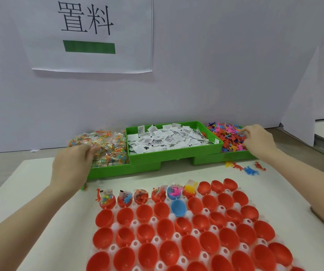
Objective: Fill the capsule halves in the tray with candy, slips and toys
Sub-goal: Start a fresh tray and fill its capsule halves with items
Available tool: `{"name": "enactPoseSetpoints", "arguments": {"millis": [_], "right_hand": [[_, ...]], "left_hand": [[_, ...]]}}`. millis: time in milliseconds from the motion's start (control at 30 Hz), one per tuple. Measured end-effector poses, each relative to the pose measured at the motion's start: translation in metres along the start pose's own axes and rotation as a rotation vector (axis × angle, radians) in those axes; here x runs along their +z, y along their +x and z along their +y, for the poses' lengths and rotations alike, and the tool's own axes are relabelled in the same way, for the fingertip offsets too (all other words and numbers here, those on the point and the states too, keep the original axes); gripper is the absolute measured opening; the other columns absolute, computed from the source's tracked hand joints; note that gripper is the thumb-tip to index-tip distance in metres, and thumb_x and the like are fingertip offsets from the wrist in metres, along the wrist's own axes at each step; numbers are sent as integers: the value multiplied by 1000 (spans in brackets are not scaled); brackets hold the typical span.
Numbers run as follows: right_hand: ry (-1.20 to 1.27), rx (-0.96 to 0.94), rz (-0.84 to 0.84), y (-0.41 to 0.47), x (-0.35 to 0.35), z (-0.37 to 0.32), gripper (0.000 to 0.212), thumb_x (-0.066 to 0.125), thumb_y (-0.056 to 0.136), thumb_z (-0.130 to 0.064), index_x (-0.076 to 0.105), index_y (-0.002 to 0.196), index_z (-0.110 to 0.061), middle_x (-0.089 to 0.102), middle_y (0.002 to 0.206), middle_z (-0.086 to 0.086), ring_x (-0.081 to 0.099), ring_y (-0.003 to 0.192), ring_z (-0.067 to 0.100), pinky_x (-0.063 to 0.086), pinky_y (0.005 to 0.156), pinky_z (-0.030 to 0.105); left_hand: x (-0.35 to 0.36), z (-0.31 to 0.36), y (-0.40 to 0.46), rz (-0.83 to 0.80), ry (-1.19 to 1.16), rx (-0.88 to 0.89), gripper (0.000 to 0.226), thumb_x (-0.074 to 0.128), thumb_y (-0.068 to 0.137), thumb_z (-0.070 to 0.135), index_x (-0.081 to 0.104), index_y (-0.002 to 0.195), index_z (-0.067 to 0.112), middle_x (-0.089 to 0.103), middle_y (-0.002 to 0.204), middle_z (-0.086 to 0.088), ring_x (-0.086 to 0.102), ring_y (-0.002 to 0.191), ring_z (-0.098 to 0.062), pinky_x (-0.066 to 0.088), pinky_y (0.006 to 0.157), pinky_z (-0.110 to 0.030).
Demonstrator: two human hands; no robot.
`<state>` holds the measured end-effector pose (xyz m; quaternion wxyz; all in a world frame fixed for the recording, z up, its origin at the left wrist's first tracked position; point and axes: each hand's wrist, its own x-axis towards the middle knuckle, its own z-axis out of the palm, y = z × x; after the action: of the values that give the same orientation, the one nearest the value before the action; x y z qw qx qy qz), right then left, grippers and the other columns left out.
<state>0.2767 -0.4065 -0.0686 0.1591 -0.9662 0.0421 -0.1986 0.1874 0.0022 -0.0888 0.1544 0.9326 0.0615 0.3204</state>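
Reaching into the bins, we have our left hand (73,165) over the candy (108,147), fingers curled at the packets; whether they grip one we cannot tell. Our right hand (259,141) sits on the toys (227,137), fingers bent and pinching at the pile. Slips (169,137) fill the middle green bin (175,153) between them. Nearer us on the counter (32,182), the tray (153,221) holds red halves (165,227), the far row's left six already filled, one blue (178,207).
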Motion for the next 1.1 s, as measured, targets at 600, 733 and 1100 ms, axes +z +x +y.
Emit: {"name": "enactPoseSetpoints", "arguments": {"millis": [600, 733, 1100], "right_hand": [[79, -107, -344, -11, 6, -115, 52, 64, 75, -56, 66, 88, -6, 63, 78, 6, 59, 75, 24, 44, 67, 34], [-62, 18, -459, -11, 8, -130, 57, 71, 67, -60, 39, 61, -13, 38, 60, 0, 36, 53, 16, 28, 48, 28], [-55, 127, -514, -8, 7, -132, 66, 71, 62, -65, 39, 72, -8, 38, 67, 1, 40, 58, 18, 34, 51, 28]], "left_hand": [[-76, 91, -71, -76, -1191, -497, 33, 61, 57, 53, 67, 46, 23, 56, 45, 4, 44, 39, -2, 39, 40, -9], [-75, 98, -71, -100, -1235, -495, 31, 62, 55, 52, 68, 47, 23, 57, 45, 4, 45, 40, -2, 39, 41, -9], [-70, 113, -75, -215, -1221, -428, 32, 64, 64, 40, 66, 48, 12, 59, 47, 0, 47, 38, -3, 41, 40, -13]]}}
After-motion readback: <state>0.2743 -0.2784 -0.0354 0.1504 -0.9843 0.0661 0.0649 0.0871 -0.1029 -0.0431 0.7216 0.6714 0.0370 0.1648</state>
